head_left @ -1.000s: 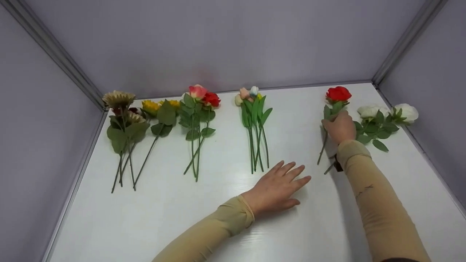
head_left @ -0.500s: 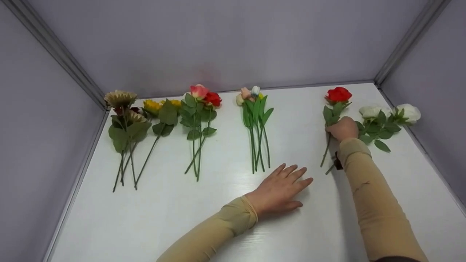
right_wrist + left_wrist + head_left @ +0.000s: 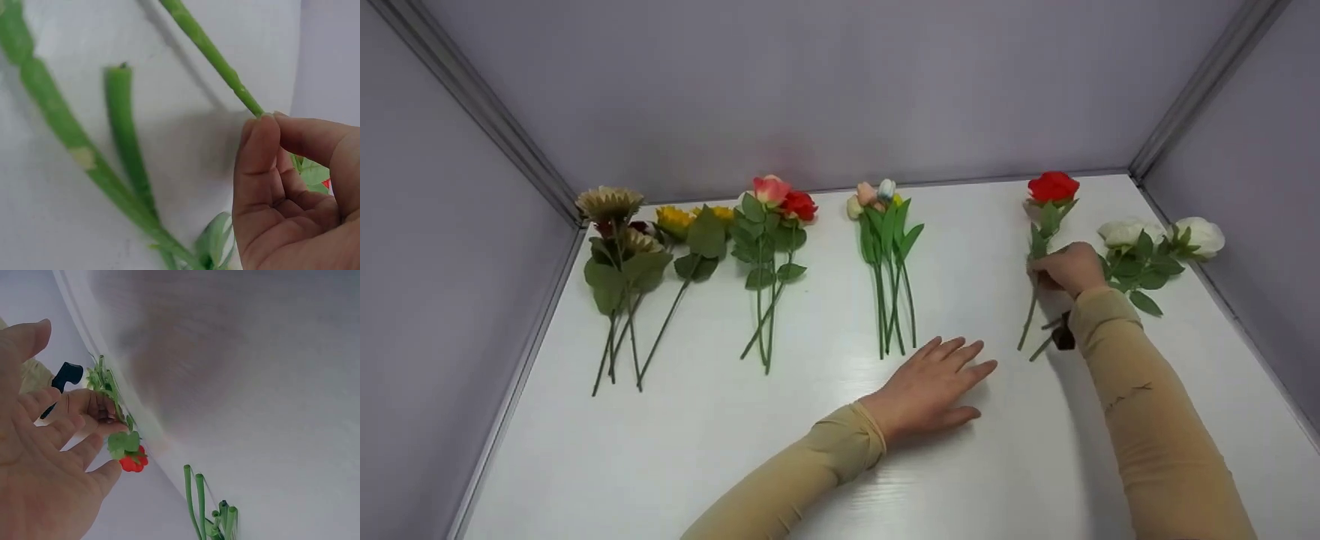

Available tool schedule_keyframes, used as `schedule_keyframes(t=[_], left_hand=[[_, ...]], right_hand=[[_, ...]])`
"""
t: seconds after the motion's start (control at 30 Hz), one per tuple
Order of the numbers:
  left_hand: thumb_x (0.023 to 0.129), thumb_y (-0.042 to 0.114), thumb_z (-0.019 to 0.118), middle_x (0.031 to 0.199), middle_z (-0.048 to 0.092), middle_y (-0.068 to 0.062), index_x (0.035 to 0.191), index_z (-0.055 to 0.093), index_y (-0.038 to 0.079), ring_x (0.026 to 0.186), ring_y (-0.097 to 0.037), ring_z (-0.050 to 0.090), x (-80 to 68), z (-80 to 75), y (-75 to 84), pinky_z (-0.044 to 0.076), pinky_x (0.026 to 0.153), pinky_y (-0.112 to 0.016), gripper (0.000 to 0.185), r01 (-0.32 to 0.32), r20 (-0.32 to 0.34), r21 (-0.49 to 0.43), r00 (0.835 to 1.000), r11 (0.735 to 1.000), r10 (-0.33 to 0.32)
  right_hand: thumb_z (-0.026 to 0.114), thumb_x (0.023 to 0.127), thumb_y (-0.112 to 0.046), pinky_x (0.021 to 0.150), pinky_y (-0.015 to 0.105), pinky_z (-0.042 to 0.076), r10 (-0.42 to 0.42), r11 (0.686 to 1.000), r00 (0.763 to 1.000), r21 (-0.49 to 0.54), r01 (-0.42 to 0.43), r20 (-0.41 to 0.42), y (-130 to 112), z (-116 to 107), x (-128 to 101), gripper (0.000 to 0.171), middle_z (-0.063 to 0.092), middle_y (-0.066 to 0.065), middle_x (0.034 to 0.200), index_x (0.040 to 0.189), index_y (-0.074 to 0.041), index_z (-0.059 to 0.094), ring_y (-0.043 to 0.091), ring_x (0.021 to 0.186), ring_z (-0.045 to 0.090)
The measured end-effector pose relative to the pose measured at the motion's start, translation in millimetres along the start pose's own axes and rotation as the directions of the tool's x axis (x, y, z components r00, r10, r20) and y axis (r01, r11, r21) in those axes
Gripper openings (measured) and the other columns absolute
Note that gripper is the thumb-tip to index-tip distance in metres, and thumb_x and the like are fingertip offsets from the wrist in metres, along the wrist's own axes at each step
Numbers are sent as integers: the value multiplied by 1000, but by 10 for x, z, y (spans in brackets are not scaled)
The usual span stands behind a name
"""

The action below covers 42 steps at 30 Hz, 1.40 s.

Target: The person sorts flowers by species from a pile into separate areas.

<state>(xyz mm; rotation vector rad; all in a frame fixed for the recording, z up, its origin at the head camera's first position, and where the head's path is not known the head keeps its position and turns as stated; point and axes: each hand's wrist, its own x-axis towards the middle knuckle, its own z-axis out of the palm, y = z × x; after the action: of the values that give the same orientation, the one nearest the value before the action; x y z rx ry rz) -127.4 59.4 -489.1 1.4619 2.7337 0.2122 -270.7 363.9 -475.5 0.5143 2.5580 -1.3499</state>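
My right hand (image 3: pixel 1066 268) pinches the stem of the red rose (image 3: pixel 1051 187), raising its bloom off the white table (image 3: pixel 810 465), just left of the white roses (image 3: pixel 1155 244). My left hand (image 3: pixel 934 386) rests flat with fingers spread, below the tulip bunch (image 3: pixel 885 247).

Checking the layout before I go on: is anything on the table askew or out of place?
Nothing damaged or spilled. The white flowers lie slanted near the right wall, unlike the straighter bunches. The right hand holds the red rose by its stem; the left hand rests flat.
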Motion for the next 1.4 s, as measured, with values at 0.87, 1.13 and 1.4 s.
schedule_keyframes(t=[0.87, 1.13, 1.4], left_hand=[[103, 24, 65, 124, 66, -19, 138, 61, -1, 108, -28, 68, -826, -180, -749, 59, 89, -37, 43, 159, 129, -987, 788, -4, -602], [99, 14, 71, 109, 71, -13, 125, 65, -7, 100, -26, 69, -1099, -175, -856, 60, 85, -38, 33, 125, 117, -991, 736, -36, -667], [98, 12, 70, 107, 71, -17, 121, 66, -7, 95, -23, 69, -1244, -171, -923, 61, 80, -36, 30, 168, 118, -986, 672, -4, -731]], right_hand=[[68, 100, -14, 92, 41, 57, -392, 789, 837, 607, 92, 381, -1045, 1598, -947, 33, 65, 21, 114, 128, 2, 62, 28, 101, 66], [63, 100, -6, 95, 43, 56, -438, 749, 787, 660, 53, 435, -1231, 1901, -1112, 26, 66, 26, 119, 123, 7, 62, 33, 106, 67], [74, 94, -10, 96, 44, 56, -461, 754, 785, 649, 100, 415, -1324, 2124, -1211, 35, 67, 26, 120, 123, 5, 61, 43, 113, 65]])
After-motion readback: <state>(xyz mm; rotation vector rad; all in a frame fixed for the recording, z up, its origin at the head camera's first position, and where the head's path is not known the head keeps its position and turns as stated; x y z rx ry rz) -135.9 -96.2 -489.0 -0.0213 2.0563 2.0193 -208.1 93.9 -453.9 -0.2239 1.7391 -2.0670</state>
